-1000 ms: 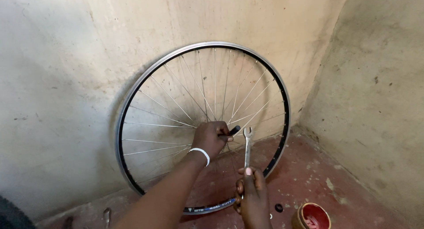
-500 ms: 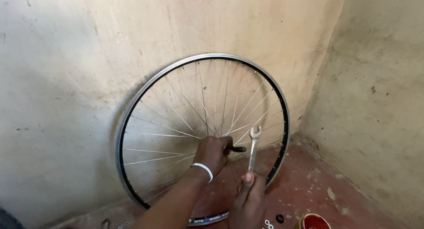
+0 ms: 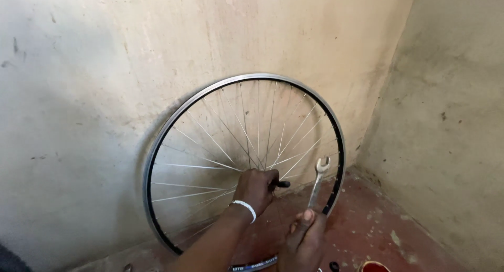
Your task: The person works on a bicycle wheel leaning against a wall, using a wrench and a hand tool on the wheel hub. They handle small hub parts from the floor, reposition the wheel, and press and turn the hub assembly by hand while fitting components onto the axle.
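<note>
My right hand [image 3: 305, 239] is bringing the flat silver open-ended spanner [image 3: 317, 180] upward and closer in: a second ago its forked head was sitting just right of my left hand, and now it is standing higher, at about two o'clock from the hub, tilting slightly to the right. My view is also dropping lower and closer, so the small red tin [image 3: 374, 267] at the bottom edge is now almost slipping out of sight.

My left hand [image 3: 255, 189], with a white bead bracelet [image 3: 245, 209] on the wrist, is staying where it was, closed around the hub at the centre of the spoked bicycle wheel with its silver-and-black metal rim [image 3: 157, 146]. A short black axle end [image 3: 282, 184] is poking out past my fingers at three o'clock. My right fingers are clamped together around the lower shaft of the spanner, thumb on top.

The wheel is standing upright on the reddish floor [image 3: 388, 219], leaning back against the stained plaster wall [image 3: 105, 67], close to the corner. The spanner's jaw is not yet touching the axle end; it is hovering above and to the right of it, in front of the spokes. I judge that the tool is being lined up with the axle while my left hand is steadying the hub. A small dark round piece [image 3: 334, 264] is lying on the floor at five o'clock from the hub.
</note>
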